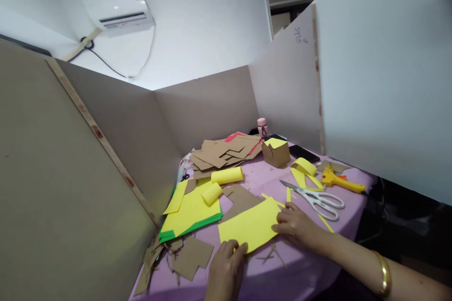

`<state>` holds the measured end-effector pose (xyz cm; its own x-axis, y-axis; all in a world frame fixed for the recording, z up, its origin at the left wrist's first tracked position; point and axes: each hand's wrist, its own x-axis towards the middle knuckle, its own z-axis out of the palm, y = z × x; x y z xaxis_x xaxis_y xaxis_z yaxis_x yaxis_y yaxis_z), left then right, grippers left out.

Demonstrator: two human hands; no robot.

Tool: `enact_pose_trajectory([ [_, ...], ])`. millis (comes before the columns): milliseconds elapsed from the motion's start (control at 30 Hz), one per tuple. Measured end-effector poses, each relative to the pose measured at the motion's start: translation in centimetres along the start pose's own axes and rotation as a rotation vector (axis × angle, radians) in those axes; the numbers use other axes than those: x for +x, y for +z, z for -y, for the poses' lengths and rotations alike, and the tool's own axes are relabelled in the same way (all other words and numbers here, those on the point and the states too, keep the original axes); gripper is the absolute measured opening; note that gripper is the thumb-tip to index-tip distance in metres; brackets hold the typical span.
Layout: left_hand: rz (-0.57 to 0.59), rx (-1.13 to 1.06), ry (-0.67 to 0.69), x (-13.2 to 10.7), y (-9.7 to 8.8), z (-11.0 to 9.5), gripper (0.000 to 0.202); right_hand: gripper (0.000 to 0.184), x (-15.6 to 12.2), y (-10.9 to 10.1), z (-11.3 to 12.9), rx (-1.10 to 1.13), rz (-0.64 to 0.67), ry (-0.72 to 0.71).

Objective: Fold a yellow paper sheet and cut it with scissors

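A yellow paper sheet (249, 225) lies at the front of the table, slightly raised at its edges. My left hand (228, 263) grips its near left edge between thumb and fingers. At the sheet's right edge, my right hand (300, 225) pinches it, a gold bangle on that wrist. White-handled scissors (318, 197) lie partly open just beyond my right hand. Around them are thin yellow strips (325, 222) and a curled yellow strip (304, 166). Left of the sheet, rolled yellow paper (228, 175) rests near a stack of yellow and green sheets (194, 209).
A yellow glue gun (342, 182) lies at the right edge. Behind stand a small cardboard box (276, 154), a dark phone (303, 154), a pink bottle (262, 128) and piled cardboard (222, 150). Cardboard scraps (192, 257) litter the front left. Tall partitions (208, 108) enclose the table.
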<state>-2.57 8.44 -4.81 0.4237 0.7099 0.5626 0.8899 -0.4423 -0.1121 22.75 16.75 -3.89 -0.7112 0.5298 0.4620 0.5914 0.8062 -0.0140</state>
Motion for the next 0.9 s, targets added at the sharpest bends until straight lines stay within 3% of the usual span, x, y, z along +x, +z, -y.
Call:
enact_pose_trajectory([
  [367,0.166,0.001,-0.066,3.1,0.5,-1.2,0.013,0.015,2.5,1.2,0.2,0.017,0.022,-0.042],
  [667,0.177,-0.214,-0.16,3.1,0.5,-1.0,0.022,0.021,2.4,1.7,0.5,0.107,0.011,-0.107],
  [900,0.219,-0.358,-0.236,3.2,0.7,-0.4,0.02,0.028,2.5,1.3,0.5,0.289,0.036,-0.038],
])
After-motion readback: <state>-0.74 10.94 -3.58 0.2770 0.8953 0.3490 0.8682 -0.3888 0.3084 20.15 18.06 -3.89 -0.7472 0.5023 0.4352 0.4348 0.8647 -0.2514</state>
